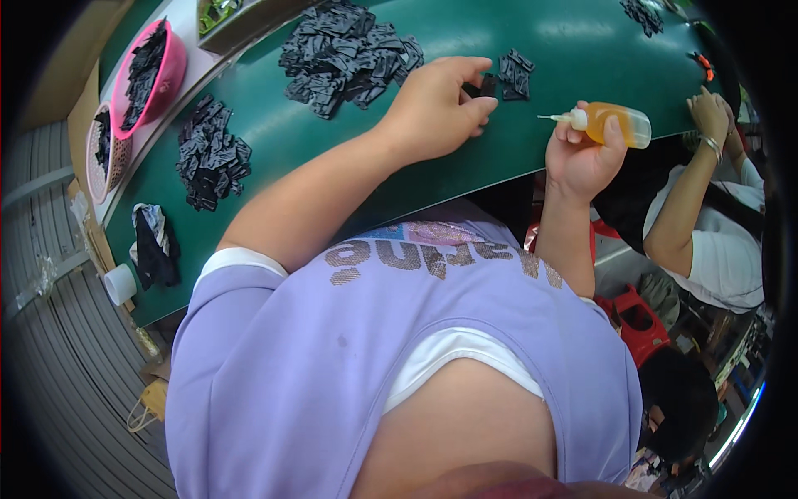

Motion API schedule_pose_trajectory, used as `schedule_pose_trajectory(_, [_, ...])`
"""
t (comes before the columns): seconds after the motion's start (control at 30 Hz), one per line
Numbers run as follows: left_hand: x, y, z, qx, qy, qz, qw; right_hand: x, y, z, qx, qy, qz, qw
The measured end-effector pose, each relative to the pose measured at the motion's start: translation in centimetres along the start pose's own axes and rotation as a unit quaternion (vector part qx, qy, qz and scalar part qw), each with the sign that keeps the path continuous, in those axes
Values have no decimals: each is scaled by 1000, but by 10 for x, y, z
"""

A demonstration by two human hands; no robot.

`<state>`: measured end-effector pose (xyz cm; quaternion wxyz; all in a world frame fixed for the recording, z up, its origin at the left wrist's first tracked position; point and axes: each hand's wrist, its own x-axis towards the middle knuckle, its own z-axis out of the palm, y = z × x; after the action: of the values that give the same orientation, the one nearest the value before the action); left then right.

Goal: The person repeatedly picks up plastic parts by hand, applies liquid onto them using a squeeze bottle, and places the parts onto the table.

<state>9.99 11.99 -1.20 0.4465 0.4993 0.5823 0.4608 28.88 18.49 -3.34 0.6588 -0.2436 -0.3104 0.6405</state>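
My left hand [436, 108] is closed over the green table, pinching a small black plastic piece [488, 86] between thumb and forefinger. Its other fingers curl underneath and partly hide the piece. To the right, my right hand [586, 162] grips a clear squeeze bottle [611, 123] with amber liquid inside. The bottle lies nearly level, its thin needle tip pointing left toward the black piece, with a gap between them. Just beyond my left hand sits a small pile of black pieces [515, 75]. A much larger heap of similar pieces [341, 58] spreads to its left.
Another black pile [212, 154] lies on the table's [274, 166] left part. At the far left stand a pink basin [172, 71] and a pale basket [119, 154] holding black parts. A dark cloth [155, 249] and white cup [120, 284] are nearer. Someone [706, 216] sits at the right.
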Motion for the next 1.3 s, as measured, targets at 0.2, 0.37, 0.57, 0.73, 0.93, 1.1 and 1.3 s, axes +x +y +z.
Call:
schedule_pose_trajectory(0.2, [21,11,-46,452,179,110,867,-5,2,5,-21,-42,-29,999])
schedule_pose_trajectory(0.37, [28,16,-63,502,135,-23,854,-8,5,12,-44,-55,-37,997])
schedule_pose_trajectory(0.57, [24,15,-61,385,179,29,905,-7,2,9,-46,-49,-33,997])
schedule_pose_trajectory(0.73, [3,12,-46,98,80,118,985,-7,3,11,-27,-55,-25,998])
schedule_pose_trajectory(0.93, [-6,17,-24,14,-63,-88,994,-6,7,9,-49,-55,-47,996])
schedule_pose_trajectory(1.1, [-4,4,-17,-83,-76,-107,988,-10,10,11,-116,-108,-94,983])
schedule_pose_trajectory(1.3, [-1,10,-16,-72,-85,-131,985,-20,12,20,-224,-153,-173,947])
